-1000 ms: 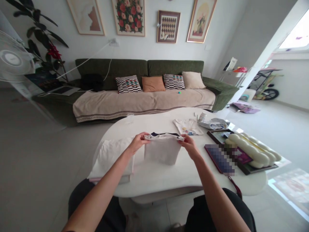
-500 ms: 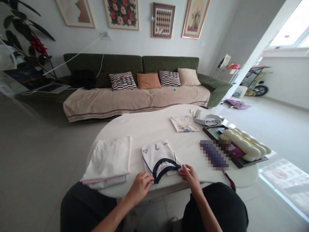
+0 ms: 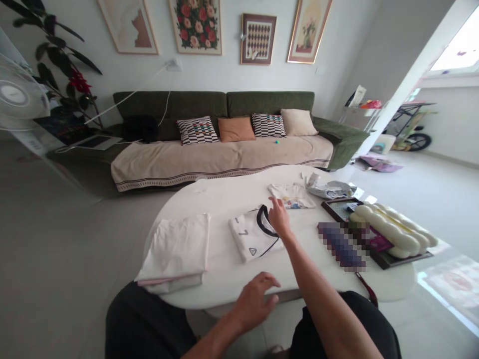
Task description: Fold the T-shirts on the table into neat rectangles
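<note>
Head view is showing a white oval desk with a smooth rounded rim, its near edge curving just in front of the person's dark-clad lap. Bare desk surface is lying open between the folded things and along the near rim, and pale floor is stretching wide to the left of it. A folded white jersey with dark collar trim is lying flat near the middle of the desk; it is soft, roughly rectangular cloth, its long axis running from near-left to far-right, with the collar pointing toward the far right and a printed number and small triangular mark facing up. The right hand is resting open, fingers spread, on the collar end of the jersey, gripping nothing. The left hand is hovering open with loosely curled fingers over the near rim, apart from the jersey and holding nothing. A stack of folded white cloth is sitting well to the left, reaching the desk's left edge. A smaller folded shirt with a coloured print is lying just beyond the right hand. On the right, a dark tray carrying a glossy cream ribbed cushion is crowding that end of the desk.
</note>
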`<state>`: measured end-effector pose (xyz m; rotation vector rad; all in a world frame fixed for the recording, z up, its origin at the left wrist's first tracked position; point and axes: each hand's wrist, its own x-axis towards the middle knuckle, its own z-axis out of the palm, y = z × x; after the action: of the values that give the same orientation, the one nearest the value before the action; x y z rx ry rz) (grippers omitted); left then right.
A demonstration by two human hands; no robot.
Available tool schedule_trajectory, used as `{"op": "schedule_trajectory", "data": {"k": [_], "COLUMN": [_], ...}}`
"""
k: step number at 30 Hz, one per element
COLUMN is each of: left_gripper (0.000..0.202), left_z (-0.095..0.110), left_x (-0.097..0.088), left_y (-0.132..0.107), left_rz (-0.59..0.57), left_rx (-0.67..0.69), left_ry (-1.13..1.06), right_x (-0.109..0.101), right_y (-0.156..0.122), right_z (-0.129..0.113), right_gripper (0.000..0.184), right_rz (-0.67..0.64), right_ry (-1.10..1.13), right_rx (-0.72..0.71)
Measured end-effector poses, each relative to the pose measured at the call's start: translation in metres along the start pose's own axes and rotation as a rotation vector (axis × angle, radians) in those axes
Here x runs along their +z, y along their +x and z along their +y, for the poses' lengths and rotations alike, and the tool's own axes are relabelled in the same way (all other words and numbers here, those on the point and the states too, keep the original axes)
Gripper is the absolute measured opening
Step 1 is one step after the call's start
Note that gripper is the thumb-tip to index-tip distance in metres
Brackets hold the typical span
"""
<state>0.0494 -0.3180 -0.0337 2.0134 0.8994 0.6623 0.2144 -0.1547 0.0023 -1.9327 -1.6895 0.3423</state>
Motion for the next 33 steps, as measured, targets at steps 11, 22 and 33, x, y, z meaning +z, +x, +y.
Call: {"op": "schedule_trajectory", "data": {"k": [11, 22, 33], "left_gripper": [0.034, 0.028, 0.059], "left_z": [-0.11, -0.085, -0.038], "left_x": [-0.076, -0.03, -0.022], "left_y": [0.074, 0.031, -0.029], "left_rz": [0.348, 0.181, 0.236], "left_rx": [-0.365, -0.634, -0.798], "left_ry": [0.285, -0.137, -0.902], "right_x": [0.057, 0.029, 0.045], "right_y": [-0.164, -0.176, -0.214], "right_z": [0.041, 0.088, 0.098], "right_gripper": [0.046, 0.042, 0.039], "right_rz": [-0.344, 0.075, -0.109], "right_ry": [-0.177, 0.12, 0.738], "right_rx": [-0.219, 0.179, 0.572]}}
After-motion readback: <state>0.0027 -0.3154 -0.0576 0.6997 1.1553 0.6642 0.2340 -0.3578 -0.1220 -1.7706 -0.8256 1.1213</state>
